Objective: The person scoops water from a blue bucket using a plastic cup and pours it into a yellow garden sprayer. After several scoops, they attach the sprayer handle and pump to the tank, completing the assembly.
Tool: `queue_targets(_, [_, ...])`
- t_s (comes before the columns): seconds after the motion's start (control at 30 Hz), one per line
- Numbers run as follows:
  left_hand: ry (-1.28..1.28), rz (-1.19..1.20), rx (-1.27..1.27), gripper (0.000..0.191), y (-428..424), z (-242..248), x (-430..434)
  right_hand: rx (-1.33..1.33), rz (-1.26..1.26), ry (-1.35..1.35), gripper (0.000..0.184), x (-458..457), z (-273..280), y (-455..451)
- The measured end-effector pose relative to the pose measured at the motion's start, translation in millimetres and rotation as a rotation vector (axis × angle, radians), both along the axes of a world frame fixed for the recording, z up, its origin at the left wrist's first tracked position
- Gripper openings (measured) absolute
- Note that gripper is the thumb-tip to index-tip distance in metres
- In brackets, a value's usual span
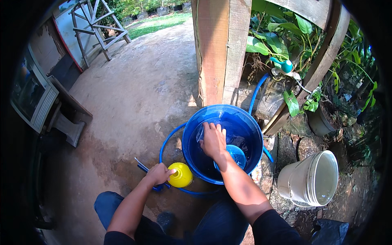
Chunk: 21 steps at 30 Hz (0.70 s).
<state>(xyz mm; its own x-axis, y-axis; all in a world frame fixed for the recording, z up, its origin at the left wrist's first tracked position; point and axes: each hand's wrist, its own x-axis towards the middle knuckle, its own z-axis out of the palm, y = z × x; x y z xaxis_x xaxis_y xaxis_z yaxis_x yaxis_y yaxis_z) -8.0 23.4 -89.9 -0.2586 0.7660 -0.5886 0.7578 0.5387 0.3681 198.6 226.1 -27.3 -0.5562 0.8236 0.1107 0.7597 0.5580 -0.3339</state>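
Observation:
My left hand (158,175) grips the neck of a yellow plastic bottle (181,178), thumb at its uncapped mouth. Beside and beneath that hand are blue sprayer parts (158,187) with a thin pale-tipped tube (140,163); whether the hand also holds them is unclear. Over the water in a large blue plastic tub (188,153), my right hand (213,141) has its fingers curled at a clear plastic item (200,134), mostly covered by the hand. A smaller blue bowl or dipper (237,155) sits in the tub, partly hidden by my right forearm.
A blue hose (164,146) curves around the tub towards a green-handled tap (286,65). At right stands a whitish bucket (301,180) on stones. A wooden post (214,52) rises behind the tub. Left are a concrete-looking stand (66,127) and a wooden frame (96,27).

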Motion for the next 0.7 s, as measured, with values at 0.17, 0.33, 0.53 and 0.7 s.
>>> queue_targets(0.17, [0.124,0.022,0.133,0.057,-11.0,-19.3,7.2,-0.114,0.002,-0.21,0.069,-13.7,-22.0,-3.2])
queue_targets(0.33, [0.113,0.03,0.024,0.05,-14.1,4.7,22.9,-0.195,0.04,-0.293,0.073,-11.0,-31.2,-6.9])
queue_targets(0.53, [0.201,-0.352,-0.099,0.054,-42.7,67.0,7.4,-0.343,0.026,-0.345,0.075,5.1,-34.5,-5.2])
queue_targets(0.7, [0.018,-0.262,0.247,0.058,-77.0,67.4,9.8,-0.39,-0.042,-0.47,0.07,-3.3,-35.5,-0.6])
